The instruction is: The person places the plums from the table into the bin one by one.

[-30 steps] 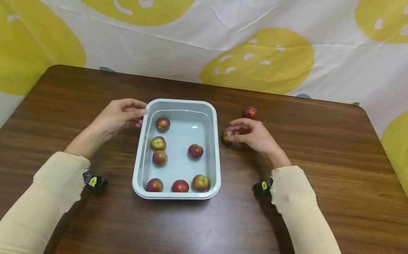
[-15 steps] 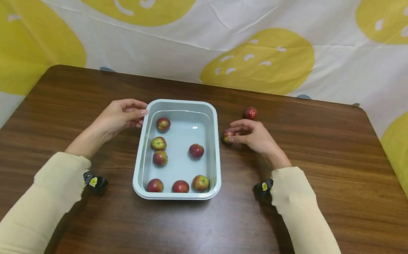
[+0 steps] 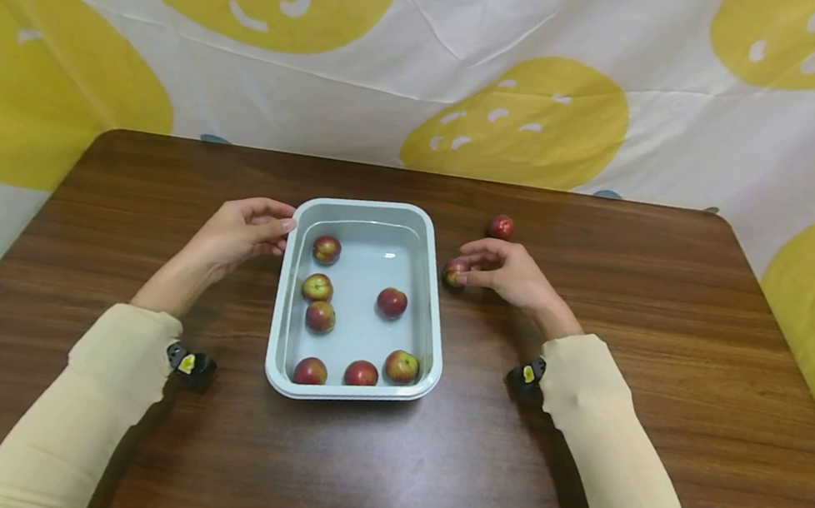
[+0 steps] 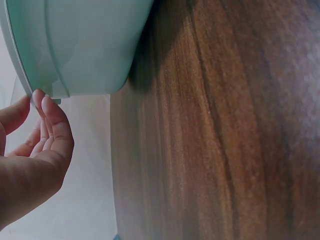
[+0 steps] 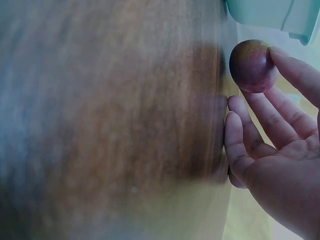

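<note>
A pale grey-blue plastic tub stands on the table with several red and green plums in it, such as one plum near its middle. My left hand pinches the tub's left rim near the far corner, thumb on top, as the left wrist view also shows. Just right of the tub, my right hand holds another plum between thumb and fingers, low by the table; whether it touches the wood I cannot tell. One more red plum lies behind the right hand.
The brown wooden table extends on both sides of the tub. A white cloth with yellow fruit prints hangs along its far edge. Black wrist cameras are strapped at both cream sleeves.
</note>
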Tool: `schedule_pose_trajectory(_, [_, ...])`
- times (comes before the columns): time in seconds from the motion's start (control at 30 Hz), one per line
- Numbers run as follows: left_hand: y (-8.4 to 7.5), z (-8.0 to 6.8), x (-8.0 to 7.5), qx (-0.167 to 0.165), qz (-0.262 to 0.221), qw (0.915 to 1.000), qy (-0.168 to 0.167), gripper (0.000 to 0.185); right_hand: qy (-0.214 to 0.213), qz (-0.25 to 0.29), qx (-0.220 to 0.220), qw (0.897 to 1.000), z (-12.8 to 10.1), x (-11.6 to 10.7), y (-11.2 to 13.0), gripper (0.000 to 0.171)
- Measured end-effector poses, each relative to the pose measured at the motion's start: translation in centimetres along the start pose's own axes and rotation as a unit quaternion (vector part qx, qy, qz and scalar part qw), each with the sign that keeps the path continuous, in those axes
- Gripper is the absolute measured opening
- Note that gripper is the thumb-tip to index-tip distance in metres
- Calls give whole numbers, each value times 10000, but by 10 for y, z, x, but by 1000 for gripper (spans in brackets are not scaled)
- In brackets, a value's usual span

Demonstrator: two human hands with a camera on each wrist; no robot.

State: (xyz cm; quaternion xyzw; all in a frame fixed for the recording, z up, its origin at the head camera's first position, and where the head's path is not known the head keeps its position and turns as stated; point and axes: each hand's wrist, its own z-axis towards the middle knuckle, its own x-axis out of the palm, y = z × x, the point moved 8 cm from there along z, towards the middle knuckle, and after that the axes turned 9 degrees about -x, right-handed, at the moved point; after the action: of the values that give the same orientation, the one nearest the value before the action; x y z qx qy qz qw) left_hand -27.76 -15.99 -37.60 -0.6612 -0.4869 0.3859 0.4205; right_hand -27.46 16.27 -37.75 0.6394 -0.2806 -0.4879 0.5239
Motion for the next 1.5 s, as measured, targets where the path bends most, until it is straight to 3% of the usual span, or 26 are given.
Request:
schedule_pose_trajectory(0.1, [-12,-14,7,-42,0,10000,3,41,-21,50,24,10000,0,-1,-1,41])
schedule_pose_trajectory(0.23, [-4,-4,2,100,-113,9999,60,41,-52,144,21,9999,0,-2,1,41])
schedule_pose_trajectory(0.43, [21,22,-12,93,-111,9999,-9,49,-69,154,-39,9999,-1,-6,5,40])
schedule_pose_trajectory(0.5, [17,19,-9,99,-363,9991,192,41,-73,48,-68,9999,-2,-8,6,40])
schedule_pose_trajectory(0.6, [19,23,-10,115,-436,9988,207,42,-89,-40,-110,9999,-3,-11,9,41])
schedule_pose_trajectory(0.67, [20,24,-11,128,-427,9988,195,48,-76,-8,-170,9998,-3,-12,11,42])
schedule_pose_trajectory(0.73, [29,32,-16,129,-170,9998,-36,62,-80,35,-253,9996,-4,-14,14,42])
schedule_pose_trajectory(0.87, [21,23,-13,64,-123,9999,-32,63,-80,-25,-433,9990,-5,-17,20,40])
schedule_pose_trajectory(1.07, [-5,-5,2,51,44,10000,-44,44,-64,-445,-554,9974,-7,-21,30,40])
schedule_pose_trajectory(1.27, [-4,-4,2,118,-243,9996,110,37,-33,-443,-630,9970,-8,-23,40,39])
schedule_pose_trajectory(1.5, [-12,-12,6,17,61,10000,-28,40,-65,-210,-783,9967,-10,-24,51,36])
